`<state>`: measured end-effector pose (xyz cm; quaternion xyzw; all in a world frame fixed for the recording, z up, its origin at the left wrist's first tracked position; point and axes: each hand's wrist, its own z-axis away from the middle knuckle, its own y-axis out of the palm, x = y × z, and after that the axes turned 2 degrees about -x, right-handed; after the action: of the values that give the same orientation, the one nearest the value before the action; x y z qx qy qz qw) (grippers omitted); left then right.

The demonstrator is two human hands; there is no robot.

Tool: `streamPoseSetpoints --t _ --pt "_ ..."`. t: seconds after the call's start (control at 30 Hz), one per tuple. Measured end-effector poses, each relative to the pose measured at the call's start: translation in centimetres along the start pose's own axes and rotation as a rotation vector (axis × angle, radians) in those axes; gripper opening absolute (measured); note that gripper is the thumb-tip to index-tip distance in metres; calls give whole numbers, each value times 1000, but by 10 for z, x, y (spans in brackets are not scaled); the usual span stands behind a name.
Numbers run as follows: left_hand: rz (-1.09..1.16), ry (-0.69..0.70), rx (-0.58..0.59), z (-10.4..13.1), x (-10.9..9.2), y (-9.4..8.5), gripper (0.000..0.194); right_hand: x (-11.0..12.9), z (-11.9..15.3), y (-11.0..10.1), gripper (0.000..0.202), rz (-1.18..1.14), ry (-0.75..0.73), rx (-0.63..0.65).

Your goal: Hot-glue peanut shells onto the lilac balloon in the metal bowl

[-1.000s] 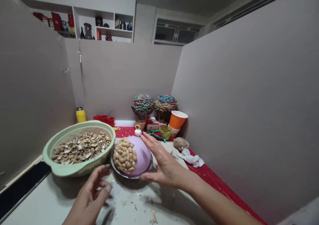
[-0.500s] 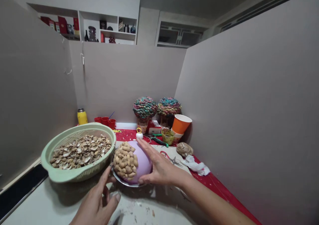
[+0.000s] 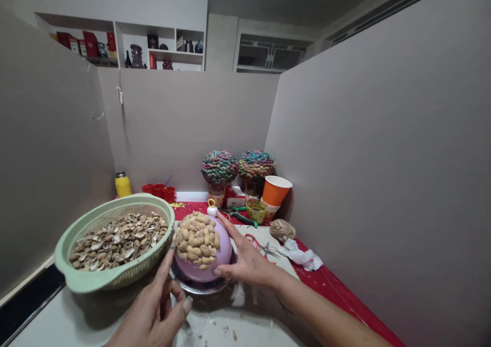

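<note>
A purple balloon [image 3: 199,275], partly covered with peanut shells [image 3: 197,237], rests in a shallow metal bowl [image 3: 203,289] on the white surface. My right hand [image 3: 245,255] grips its right side, thumb low at the front and fingers reaching over toward the back. On the other side is my left hand [image 3: 159,301], its index fingertip at the shells' left edge and its thumb apart, holding nothing. Left of the bowl stands a green colander [image 3: 115,280] full of loose shells [image 3: 118,242].
Behind are two colourful braided-top ornaments [image 3: 219,168], an orange paper cup [image 3: 276,191], green-handled pliers [image 3: 245,219] and red cups [image 3: 158,189]. Scissors [image 3: 268,250], twine [image 3: 283,230] and crumpled tissue [image 3: 301,255] lie to the right. Grey partitions [image 3: 192,111] enclose the table.
The balloon has turned in the bowl, so its shell-covered patch has moved right and up toward the top. More of the bowl's rim shows. Both hands stay beside the balloon.
</note>
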<state>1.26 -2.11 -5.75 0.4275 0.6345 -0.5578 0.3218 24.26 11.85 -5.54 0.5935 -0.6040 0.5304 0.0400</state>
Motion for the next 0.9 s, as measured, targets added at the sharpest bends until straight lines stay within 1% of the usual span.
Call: streamPoseSetpoints --t 0.13,0.27,0.4,0.53,0.67,0.8,0.9 --pt "-60 55 7 -5 -5 -4 78 1 2 3 125 0 23 46" --pt "-78 61 0 -7 0 -4 76 6 2 3 126 43 58 73" --pt "-75 54 -3 -11 5 -2 76 6 2 3 127 108 96 60" --pt "-63 46 -12 -19 2 -1 75 0 4 4 122 91 66 14" --pt "-56 46 12 -25 -2 -1 75 -2 5 5 115 88 48 -22" --pt "-49 71 36 -26 3 -2 77 -4 8 5 116 107 33 -4" --pt "1 101 -15 -22 10 1 77 -7 12 5 117 143 25 21"
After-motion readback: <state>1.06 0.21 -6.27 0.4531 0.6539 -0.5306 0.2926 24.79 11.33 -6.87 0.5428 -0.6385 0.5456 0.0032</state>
